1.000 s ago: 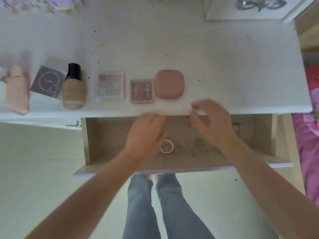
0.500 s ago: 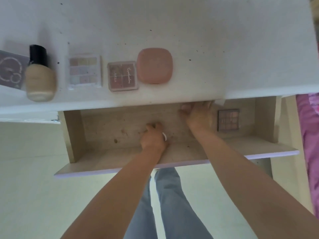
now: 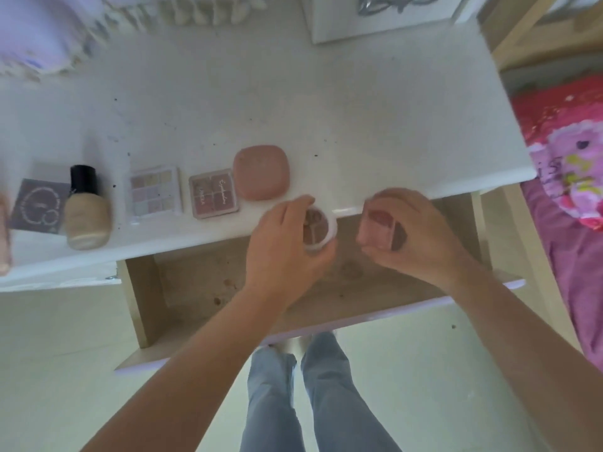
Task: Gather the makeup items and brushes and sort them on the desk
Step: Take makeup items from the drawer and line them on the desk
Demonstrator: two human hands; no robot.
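Observation:
Along the front of the white desk [image 3: 326, 102] lie a grey box [image 3: 37, 205], a foundation bottle [image 3: 86, 212] with a black cap, a pale eyeshadow palette [image 3: 155, 190], a pink palette [image 3: 213, 194] and a rounded pink compact [image 3: 261, 172]. My left hand [image 3: 284, 246] holds a small round white-rimmed pot [image 3: 318, 228] at the desk's front edge, right of the compact. My right hand [image 3: 411, 233] grips a small pink palette [image 3: 380, 228] above the open wooden drawer [image 3: 195, 288].
A pink item sits at the far left edge of the desk [image 3: 3, 236], mostly cut off. A white framed object [image 3: 375, 24] stands at the desk's back. A pink bedspread [image 3: 567, 177] lies to the right. My legs in jeans [image 3: 293, 396] are below the drawer.
Both hands have come up out of the drawer, the left now holding the round pot and the right holding the small pink palette, both near the desk's front edge.

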